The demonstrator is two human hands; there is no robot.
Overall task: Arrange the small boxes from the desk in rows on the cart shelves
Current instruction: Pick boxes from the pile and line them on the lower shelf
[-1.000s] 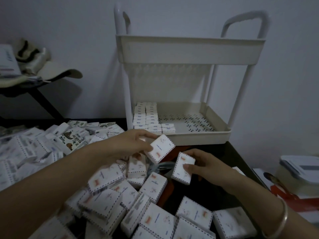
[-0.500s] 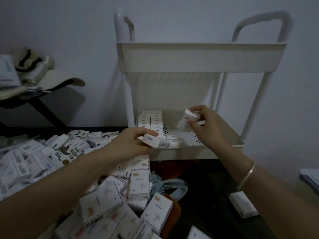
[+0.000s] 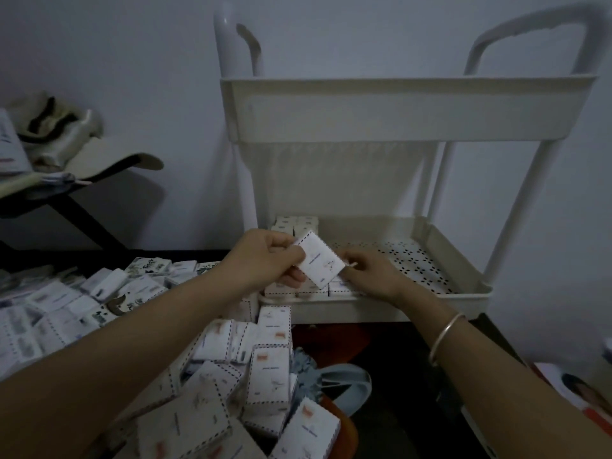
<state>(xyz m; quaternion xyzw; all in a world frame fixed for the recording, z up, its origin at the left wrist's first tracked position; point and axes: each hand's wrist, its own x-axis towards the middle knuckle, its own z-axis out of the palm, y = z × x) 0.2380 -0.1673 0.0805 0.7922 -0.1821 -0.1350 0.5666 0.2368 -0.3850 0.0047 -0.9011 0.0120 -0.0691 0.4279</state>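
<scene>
White card: loose boxes (image 3: 231,376) are lying heaped at left, awaiting shelving. Left hand (image 3: 261,260) is pinching one box (image 3: 320,263) between thumb and fingers, holding it tilted just above the front row (image 3: 341,288), probably until its slot is ready. Right hand (image 3: 371,273) is lying low on that row, fingers curled; whether it is gripping anything I cannot tell. Lower shelf (image 3: 430,260) is standing mostly bare at right. Half a second earlier the right hand was carrying a box higher over the shelf, and the left was holding its box lower, at the rim.
</scene>
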